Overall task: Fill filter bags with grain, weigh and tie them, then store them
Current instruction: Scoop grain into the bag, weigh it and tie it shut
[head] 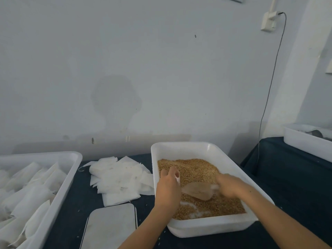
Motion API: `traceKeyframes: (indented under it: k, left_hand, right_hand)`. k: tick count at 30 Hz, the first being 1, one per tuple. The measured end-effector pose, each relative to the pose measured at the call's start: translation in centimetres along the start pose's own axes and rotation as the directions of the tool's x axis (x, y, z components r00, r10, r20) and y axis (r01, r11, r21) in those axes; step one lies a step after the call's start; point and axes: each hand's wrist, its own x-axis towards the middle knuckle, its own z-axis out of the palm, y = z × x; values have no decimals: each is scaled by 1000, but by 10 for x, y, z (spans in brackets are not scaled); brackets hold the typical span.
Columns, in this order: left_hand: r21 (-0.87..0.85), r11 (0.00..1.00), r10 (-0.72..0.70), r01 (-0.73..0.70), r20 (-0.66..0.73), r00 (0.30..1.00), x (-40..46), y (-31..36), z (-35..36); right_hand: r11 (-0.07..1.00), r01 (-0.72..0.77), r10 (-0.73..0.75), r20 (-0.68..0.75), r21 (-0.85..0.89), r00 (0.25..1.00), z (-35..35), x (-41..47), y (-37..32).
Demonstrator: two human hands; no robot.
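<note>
My left hand (168, 184) pinches a small white filter bag (177, 177) over the golden grain (197, 169) in the white plastic tub (179, 147); my right hand (229, 185) grips the translucent scoop (197, 192), its long axis pointing left at the bag's mouth.

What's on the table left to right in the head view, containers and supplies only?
Tray of filled bags → stack of empty filter bags → grain tray → white tub on the far right table. The scale sits nearer, below the bag stack, so left out of the order.
</note>
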Motion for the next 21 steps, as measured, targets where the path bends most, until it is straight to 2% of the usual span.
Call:
traceKeyframes:
  k: [6, 8, 11, 17, 21]
  left_hand:
    - [-47, 997, -56, 55, -23, 998, 0, 2, 1]
    - [-59, 997, -58, 56, -30, 998, 1, 3, 0]
    - [-84, 995, -60, 57, -36, 998, 0, 4, 0]
    - [-72, 996, -44, 43, -17, 999, -2, 2, -1]
    - [-51, 998, -21, 21, -7, 1000, -1, 1, 0]
  right_hand:
    - [960, -79, 77, -19, -268, 997, -40, -13, 16]
    - [950, -68, 68, -12, -305, 998, -40, -15, 10]
    - [974, -40, 41, 0, -225, 999, -27, -9, -6]
    - [1000, 24, -22, -77, 16, 997, -2, 14, -47]
    - [996, 32, -25, -85, 85, 996, 16, 28, -62]
